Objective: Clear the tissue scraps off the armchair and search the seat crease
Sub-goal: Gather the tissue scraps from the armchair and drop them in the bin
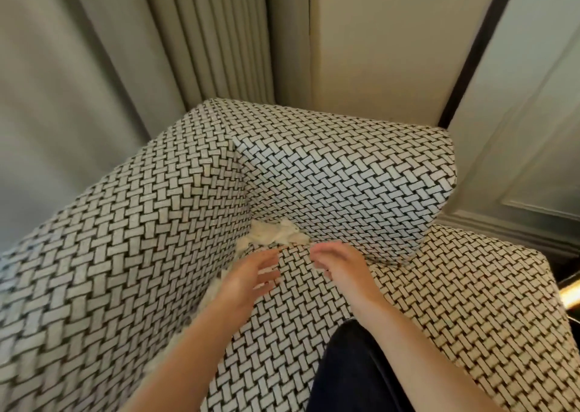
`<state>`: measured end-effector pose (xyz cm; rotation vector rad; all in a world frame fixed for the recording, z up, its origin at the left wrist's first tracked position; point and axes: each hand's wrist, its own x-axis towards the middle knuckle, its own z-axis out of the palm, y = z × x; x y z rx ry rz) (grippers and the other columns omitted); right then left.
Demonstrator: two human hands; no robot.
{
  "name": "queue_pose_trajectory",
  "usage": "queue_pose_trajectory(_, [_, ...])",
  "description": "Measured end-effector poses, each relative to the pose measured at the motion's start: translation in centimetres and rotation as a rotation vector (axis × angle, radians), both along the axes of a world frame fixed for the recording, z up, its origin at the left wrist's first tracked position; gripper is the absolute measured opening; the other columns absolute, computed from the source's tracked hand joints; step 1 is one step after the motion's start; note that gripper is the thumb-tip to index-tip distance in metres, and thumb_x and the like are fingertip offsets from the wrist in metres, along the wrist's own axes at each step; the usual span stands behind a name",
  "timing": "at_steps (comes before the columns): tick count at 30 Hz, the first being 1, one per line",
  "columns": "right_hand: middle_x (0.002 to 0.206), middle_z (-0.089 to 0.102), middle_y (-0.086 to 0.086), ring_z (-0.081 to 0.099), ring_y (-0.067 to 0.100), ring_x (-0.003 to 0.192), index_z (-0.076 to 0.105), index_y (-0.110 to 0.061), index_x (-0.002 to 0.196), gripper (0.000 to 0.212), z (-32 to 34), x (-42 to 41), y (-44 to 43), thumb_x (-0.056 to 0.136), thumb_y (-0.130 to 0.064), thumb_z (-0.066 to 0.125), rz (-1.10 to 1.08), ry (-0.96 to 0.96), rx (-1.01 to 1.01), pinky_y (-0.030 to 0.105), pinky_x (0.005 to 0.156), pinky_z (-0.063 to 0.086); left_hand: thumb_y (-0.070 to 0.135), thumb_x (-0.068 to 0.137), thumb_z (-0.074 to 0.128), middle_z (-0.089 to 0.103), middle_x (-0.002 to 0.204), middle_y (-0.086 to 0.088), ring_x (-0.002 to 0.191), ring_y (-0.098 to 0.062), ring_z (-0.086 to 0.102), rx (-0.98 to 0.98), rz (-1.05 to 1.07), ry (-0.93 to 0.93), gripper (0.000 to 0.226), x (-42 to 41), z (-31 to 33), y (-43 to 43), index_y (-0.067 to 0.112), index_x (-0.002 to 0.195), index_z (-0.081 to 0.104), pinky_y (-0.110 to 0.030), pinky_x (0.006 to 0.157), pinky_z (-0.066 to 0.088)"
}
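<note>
- While the armchair (329,173) fills most of the frame in its black-and-white basket weave, its back runs up the left side and one arm crosses the upper right, so the seat crease (241,248) meets in a corner just above centre.
- Behind it, pale curtains (62,66) hang across the upper left.
- Low and centre, a dark trouser leg (351,371) rests against the seat.
- Both forearms reach up from the bottom edge toward that corner.
- Left of centre, the left hand (248,276) lies flat and spread wide on the seat, holding nothing.
- Just right of it, the right hand (339,264) has its fingers loosely curled; whether it pinches anything, I cannot tell.
- Just above the fingertips, the tissue scraps (276,235) sit bunched in the corner; the pile's long axis runs roughly left to right along the arm's foot, and more white shreds trail down the crease toward the lower left, partly hidden by the left wrist.
- My worry: a flat sweeping push would likely drive the soft shreds deeper into the crease, or tear them smaller, and anything lodged there could go with them.
</note>
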<state>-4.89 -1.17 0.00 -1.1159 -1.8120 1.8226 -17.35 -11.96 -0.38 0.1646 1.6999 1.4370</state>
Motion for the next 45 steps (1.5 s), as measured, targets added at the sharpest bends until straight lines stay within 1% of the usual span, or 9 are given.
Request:
queue_pose_trajectory(4, [0.111,0.062,-0.005,0.057,0.009,0.102,0.066,-0.020,0.098,0.013,-2.6,-3.9,-0.1,0.091,-0.013,0.057,-0.027,-0.079,0.058,0.027,0.092,0.044,0.028,0.094,0.053,0.059,0.120,0.001,0.106,-0.017,0.058,-0.051,0.041,0.070,0.029,-2.4,-1.3,0.5,0.017,0.121,0.056,-0.031,0.091,0.046])
queue_pose_trajectory(8, [0.109,0.060,-0.006,0.060,0.020,0.096,0.059,-0.017,0.118,0.031,-6.0,-6.2,0.9,0.087,-0.011,0.058,-0.079,-0.251,0.259,0.041,0.095,0.047,0.021,0.095,0.049,0.051,0.132,0.002,0.115,-0.017,0.051,-0.132,0.046,0.175,0.028,-4.0,-2.4,2.0,0.023,0.123,0.055,-0.031,0.094,0.042])
queue_pose_trajectory(10, [0.112,0.062,0.002,0.056,0.028,0.106,0.053,-0.017,0.126,0.041,-7.7,-7.3,1.7,0.085,-0.019,0.061,-0.076,-0.354,0.344,0.046,0.094,0.046,0.020,0.094,0.051,0.043,0.140,0.001,0.122,-0.019,0.046,-0.183,0.035,0.239,0.038,-4.9,-3.2,3.2,0.025,0.132,0.049,-0.036,0.100,0.041])
queue_pose_trajectory(14, [0.144,0.041,0.004,0.023,0.030,0.139,0.037,-0.019,0.140,0.058,-9.9,-8.3,2.4,0.087,-0.033,0.056,-0.020,-0.513,0.389,0.050,0.112,0.024,0.015,0.093,0.054,0.029,0.150,-0.001,0.132,-0.021,0.036,-0.285,-0.076,0.477,0.055,-5.9,-4.5,5.4,0.021,0.144,0.034,-0.036,0.107,0.035])
queue_pose_trajectory(24, [0.155,0.023,0.001,0.009,0.023,0.143,0.015,-0.016,0.148,0.071,-10.8,-9.6,2.9,0.089,-0.042,0.044,0.140,-0.649,0.551,0.047,0.117,-0.003,0.013,0.089,0.053,0.008,0.153,-0.007,0.135,-0.024,0.031,-0.521,-0.317,0.876,0.072,-8.2,-6.7,8.5,0.004,0.148,0.013,-0.026,0.110,0.026])
queue_pose_trajectory(30, [0.158,0.014,-0.002,0.003,0.021,0.145,0.011,-0.019,0.150,0.076,-10.5,-9.6,3.1,0.087,-0.046,0.046,0.193,-0.660,0.537,0.047,0.117,-0.007,0.023,0.090,0.052,0.030,0.140,-0.015,0.119,-0.026,0.046,-0.693,-0.421,0.936,0.061,-8.4,-7.7,9.1,0.003,0.139,0.023,-0.031,0.090,0.044])
queue_pose_trajectory(35, [0.158,0.012,-0.005,-0.001,0.016,0.145,0.009,-0.021,0.150,0.076,-10.7,-9.5,3.0,0.087,-0.041,0.048,0.225,-0.647,0.539,0.046,0.115,-0.014,0.030,0.087,0.056,0.020,0.147,-0.011,0.125,-0.028,0.041,-0.694,-0.402,0.890,0.065,-8.8,-8.1,9.5,0.005,0.140,0.028,-0.034,0.099,0.040])
queue_pose_trajectory(39, [0.156,0.014,-0.010,0.001,0.011,0.144,0.009,-0.027,0.149,0.076,-10.7,-9.4,3.1,0.085,-0.037,0.050,0.257,-0.581,0.516,0.048,0.114,-0.015,0.035,0.083,0.058,0.021,0.144,-0.009,0.119,-0.028,0.045,-0.690,-0.409,1.008,0.064,-8.7,-8.8,9.3,0.004,0.135,0.035,-0.036,0.096,0.045])
queue_pose_trajectory(45, [0.156,0.013,-0.012,0.004,0.006,0.144,0.010,-0.030,0.149,0.076,-10.0,-9.4,3.1,0.086,-0.026,0.053,0.314,-0.386,0.468,0.044,0.114,-0.018,0.033,0.082,0.059,0.046,0.126,-0.013,0.108,-0.027,0.053,-0.713,-0.470,1.004,0.055,-9.6,-8.8,9.3,0.006,0.127,0.042,-0.035,0.086,0.049])
